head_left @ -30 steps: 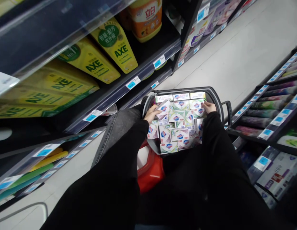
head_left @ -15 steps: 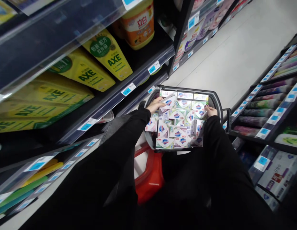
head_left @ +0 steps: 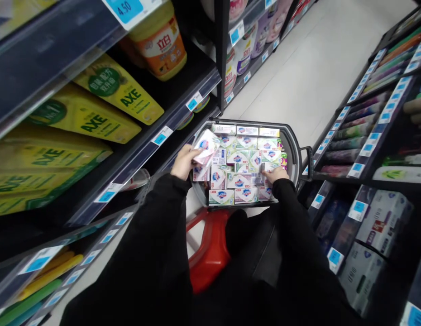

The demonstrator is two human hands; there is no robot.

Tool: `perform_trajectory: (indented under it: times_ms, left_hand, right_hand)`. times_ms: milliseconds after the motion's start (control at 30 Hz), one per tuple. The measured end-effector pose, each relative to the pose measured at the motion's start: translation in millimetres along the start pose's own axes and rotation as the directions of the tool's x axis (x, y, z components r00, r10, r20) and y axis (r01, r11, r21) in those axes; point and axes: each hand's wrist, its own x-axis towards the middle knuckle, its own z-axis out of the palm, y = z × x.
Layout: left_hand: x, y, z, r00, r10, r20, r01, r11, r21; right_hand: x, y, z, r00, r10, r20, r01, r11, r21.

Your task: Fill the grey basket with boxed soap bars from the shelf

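Note:
A dark-rimmed shopping basket (head_left: 294, 140) in front of me is packed with white soap boxes (head_left: 245, 143), laid flat or on edge in uneven rows. At its left side my left hand (head_left: 184, 163) pinches one soap box (head_left: 208, 146), lifted and tilted above the others. My right hand (head_left: 277, 174) is low over the right side of the basket, its fingers closed on the edge of another soap box (head_left: 270, 166) that sits among the rest. The right fingertips are partly hidden.
Shelves on the left hold yellow AXE packs (head_left: 98, 122) and an orange-labelled bottle (head_left: 163, 43). On the right, racks carry toothbrush packs and tubes (head_left: 353, 120) and grey-white packs (head_left: 380, 222). A red plastic object (head_left: 210, 246) is below the basket. Pale floor (head_left: 285, 86) runs ahead.
My left hand has raised its soap box and drawn it leftward. My right hand has moved from the basket's upper right down and inward onto another box. The whole view has shifted slightly.

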Motion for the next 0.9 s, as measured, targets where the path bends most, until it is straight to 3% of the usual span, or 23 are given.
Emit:
perform_trajectory:
  times_ms: [100, 167, 300, 400, 600, 900]
  left_hand:
    - [-21, 4, -5.8, 0.998, -0.017, -0.064, 0.006, 0.985, -0.173]
    - [-25, 8, -3.9, 0.999, 0.005, -0.039, -0.015, 0.964, -0.264]
    - [-20, 17, 7.1, 0.993, 0.032, 0.110, 0.008, 0.937, -0.349]
    - [-17, 20, 13.6, 0.975, -0.001, 0.223, 0.077, 0.939, -0.336]
    - [-13, 15, 14.8, 0.950, -0.056, 0.308, 0.157, 0.936, -0.314]
    - [-11, 13, 8.5, 0.939, -0.051, 0.340, 0.178, 0.918, -0.354]
  right_hand:
    - [2, 2, -3, 0.998, 0.042, -0.037, -0.040, 0.997, 0.063]
    - [12, 16, -14, 0.990, 0.114, -0.077, -0.104, 0.986, 0.131]
    - [29, 47, -35, 0.938, 0.297, -0.179, -0.236, 0.925, 0.296]
    - [36, 52, -38, 0.902, 0.334, -0.273, -0.231, 0.908, 0.349]
    - [56, 33, -31, 0.901, 0.202, -0.384, -0.128, 0.969, 0.209]
    - [60, 29, -25, 0.938, 0.026, -0.346, -0.037, 0.999, -0.027]
